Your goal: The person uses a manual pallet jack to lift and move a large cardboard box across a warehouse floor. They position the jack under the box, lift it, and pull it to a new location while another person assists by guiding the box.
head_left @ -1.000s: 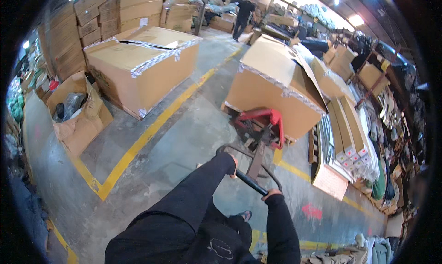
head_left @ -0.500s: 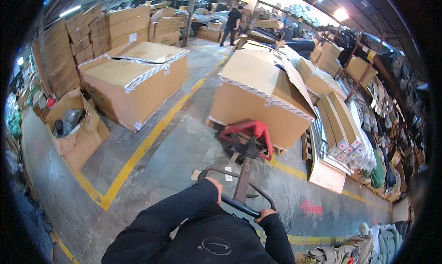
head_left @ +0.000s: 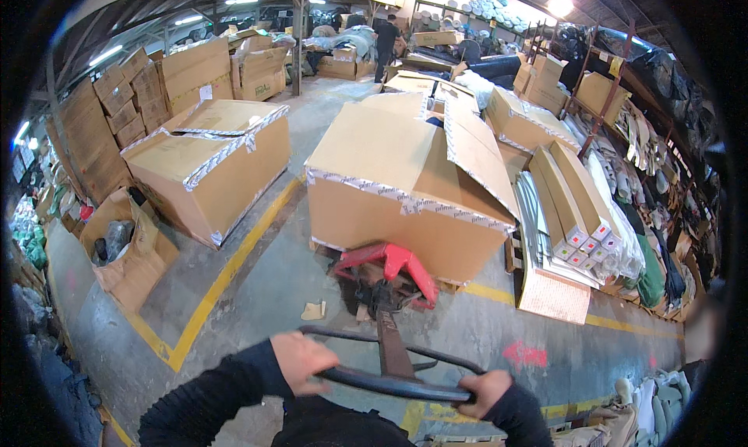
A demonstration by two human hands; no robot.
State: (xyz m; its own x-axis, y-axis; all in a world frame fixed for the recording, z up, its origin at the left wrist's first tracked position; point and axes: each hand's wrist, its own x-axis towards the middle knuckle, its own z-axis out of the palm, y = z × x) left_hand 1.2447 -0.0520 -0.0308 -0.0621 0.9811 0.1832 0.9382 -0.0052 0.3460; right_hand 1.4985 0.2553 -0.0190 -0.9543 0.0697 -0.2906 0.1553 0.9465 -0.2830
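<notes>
A red pallet jack (head_left: 388,269) sits under the near edge of a large taped cardboard box (head_left: 405,186) on the concrete floor. Its black loop handle (head_left: 393,367) reaches back toward me. My left hand (head_left: 302,361) is wrapped around the left end of the loop. My right hand (head_left: 487,390) grips the right end. Both arms are in black sleeves and come in from the lower edge.
A second large taped box (head_left: 206,163) stands left, beyond a yellow floor line (head_left: 226,279). An open carton of scrap (head_left: 125,248) sits further left. Flat cartons (head_left: 573,205) lean at right. Stacked boxes (head_left: 101,128) line the left wall. A person (head_left: 385,46) stands far back.
The view has closed in on the big box and the pallet jack; the jack's red body now sits under the box edge. Both hands stay on the handle, which has swung lower toward me.
</notes>
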